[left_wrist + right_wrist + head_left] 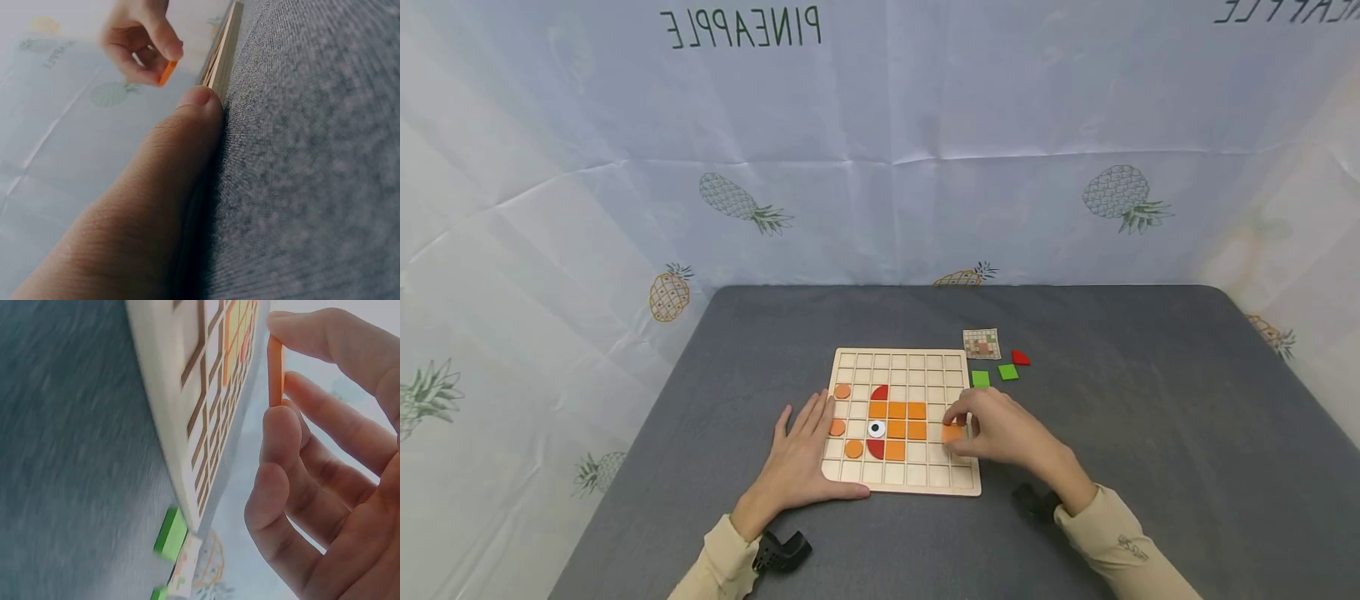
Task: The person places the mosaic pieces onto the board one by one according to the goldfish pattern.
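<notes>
A square wooden grid board (907,477) lies on the grey table. Set in its cells are several orange square tiles (897,410), orange discs (853,449), two red quarter-circle tiles (876,450) and a white eye disc (876,428). My left hand (802,462) rests at the board's left side with fingers straight, its thumb (199,100) along the front edge. Over the board's right columns, my right hand (1000,427) pinches an orange square tile (275,372) between thumb and fingertips, held above the board's surface.
Two green square tiles (981,379) and a red quarter-circle tile (1021,357) lie off the board's upper right corner. A small printed pattern card (982,344) lies behind them. A pineapple-print cloth (880,217) hangs behind the table.
</notes>
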Demonstrator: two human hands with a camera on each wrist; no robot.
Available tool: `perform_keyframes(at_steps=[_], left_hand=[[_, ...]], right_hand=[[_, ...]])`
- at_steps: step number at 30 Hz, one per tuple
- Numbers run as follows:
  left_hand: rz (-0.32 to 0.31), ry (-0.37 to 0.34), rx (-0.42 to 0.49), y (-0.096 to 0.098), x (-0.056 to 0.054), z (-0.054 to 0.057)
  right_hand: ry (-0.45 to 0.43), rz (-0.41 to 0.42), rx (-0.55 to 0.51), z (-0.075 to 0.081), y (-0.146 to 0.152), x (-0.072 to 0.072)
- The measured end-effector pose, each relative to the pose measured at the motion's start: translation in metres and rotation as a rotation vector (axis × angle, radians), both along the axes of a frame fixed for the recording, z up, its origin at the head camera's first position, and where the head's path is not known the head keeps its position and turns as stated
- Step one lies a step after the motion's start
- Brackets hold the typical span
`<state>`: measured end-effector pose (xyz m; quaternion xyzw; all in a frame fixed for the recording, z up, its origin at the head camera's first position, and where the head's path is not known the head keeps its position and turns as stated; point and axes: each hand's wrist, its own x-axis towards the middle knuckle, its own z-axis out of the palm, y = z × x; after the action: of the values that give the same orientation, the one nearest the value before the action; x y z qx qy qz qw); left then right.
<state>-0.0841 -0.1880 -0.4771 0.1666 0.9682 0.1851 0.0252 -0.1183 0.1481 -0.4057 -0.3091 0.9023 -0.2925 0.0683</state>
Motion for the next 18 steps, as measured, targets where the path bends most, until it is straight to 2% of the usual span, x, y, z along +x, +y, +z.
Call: perform_keyframes(at_steps=[18], left_hand=[[-0.007, 0.002, -0.015, 0.000, 0.000, 0.002]], right_hand=[[-0.010, 0.057, 0.003, -0.008, -0.036, 0.001]])
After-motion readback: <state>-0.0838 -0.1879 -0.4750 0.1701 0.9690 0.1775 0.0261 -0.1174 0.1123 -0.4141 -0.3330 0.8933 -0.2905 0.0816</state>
